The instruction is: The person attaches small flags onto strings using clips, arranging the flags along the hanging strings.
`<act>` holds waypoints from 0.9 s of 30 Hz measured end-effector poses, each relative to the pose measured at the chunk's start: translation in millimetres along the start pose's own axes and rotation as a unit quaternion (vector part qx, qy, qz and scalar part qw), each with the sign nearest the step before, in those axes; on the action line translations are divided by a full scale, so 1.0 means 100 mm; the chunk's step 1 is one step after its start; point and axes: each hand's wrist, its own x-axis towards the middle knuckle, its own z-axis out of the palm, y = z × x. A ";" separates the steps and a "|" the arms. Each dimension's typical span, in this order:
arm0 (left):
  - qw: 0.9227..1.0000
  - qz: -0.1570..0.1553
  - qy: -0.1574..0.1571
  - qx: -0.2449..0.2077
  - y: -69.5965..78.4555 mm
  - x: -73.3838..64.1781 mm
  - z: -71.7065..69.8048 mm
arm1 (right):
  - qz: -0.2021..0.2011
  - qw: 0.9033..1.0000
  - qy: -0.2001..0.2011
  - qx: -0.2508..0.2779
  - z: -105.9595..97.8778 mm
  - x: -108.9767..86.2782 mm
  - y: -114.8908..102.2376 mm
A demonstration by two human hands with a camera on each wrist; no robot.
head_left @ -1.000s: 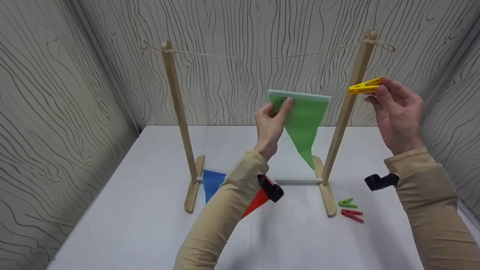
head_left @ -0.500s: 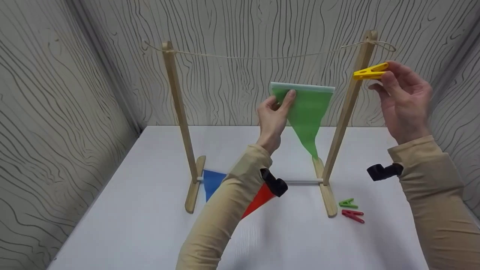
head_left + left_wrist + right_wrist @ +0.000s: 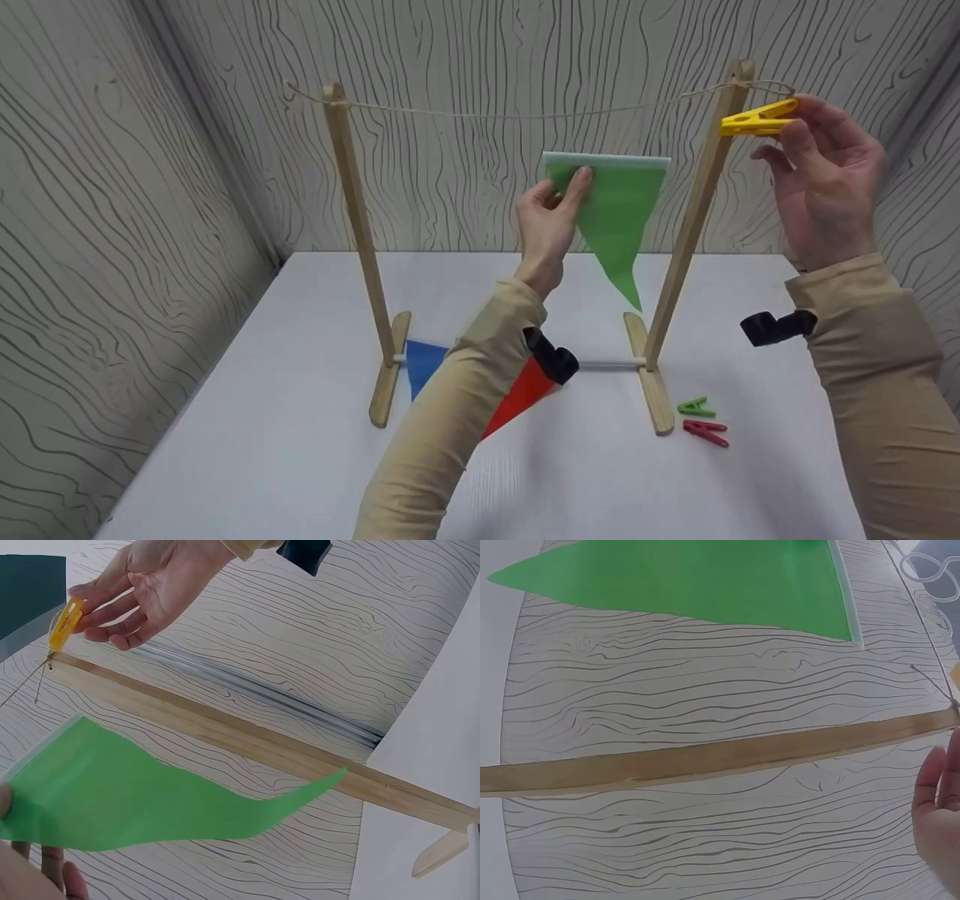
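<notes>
My left hand (image 3: 547,232) pinches a green triangular flag (image 3: 619,206) near its white top edge, thumb in front. The flag hangs point down below the string (image 3: 517,116), apart from it. At the right, my right hand (image 3: 829,180) pinches a yellow clothespin (image 3: 759,120) by its handle ends, its nose toward the right wooden post (image 3: 694,217). In the left wrist view the clothespin (image 3: 65,624) shows near the post's top; whether it touches the post cannot be told. Only an edge of the clothespin shows in the right wrist view.
The string runs between the left post (image 3: 356,217) and the right one. On the white table (image 3: 247,390) lie a green clothespin (image 3: 697,407) and a red clothespin (image 3: 705,432). A blue flag (image 3: 425,364) and a red flag (image 3: 525,394) are partly behind my left forearm.
Both hands have risen, the left with the green flag and the right with the yellow clothespin. The right hand has also moved rightward. Posts, string and the loose clothespins stay put.
</notes>
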 end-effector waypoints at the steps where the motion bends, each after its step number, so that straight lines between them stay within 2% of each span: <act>1: 1.000 0.000 0.001 0.001 0.00 0.00 0.00 | 0.001 1.000 -0.003 0.006 0.00 0.01 -0.01; 3: 1.000 -0.001 0.003 0.004 0.01 0.01 0.01 | 0.007 1.000 -0.007 0.028 0.01 0.03 -0.03; 5: 1.000 0.001 0.004 0.006 0.02 0.02 0.01 | 0.002 1.000 -0.005 0.024 0.03 0.05 -0.04; 12: 1.000 0.000 0.007 0.002 0.05 0.01 0.06 | -0.029 1.000 -0.005 -0.012 0.10 0.10 -0.06; 17: 1.000 0.001 0.015 0.008 0.08 0.01 0.10 | -0.032 0.999 -0.003 -0.031 0.18 0.17 -0.08; 23: 1.000 -0.001 0.021 -0.001 0.12 0.05 0.16 | -0.037 0.996 -0.016 -0.081 0.26 0.28 -0.12; 27: 1.000 -0.006 0.027 -0.005 0.14 0.08 0.20 | -0.050 0.988 -0.029 -0.147 0.29 0.34 -0.12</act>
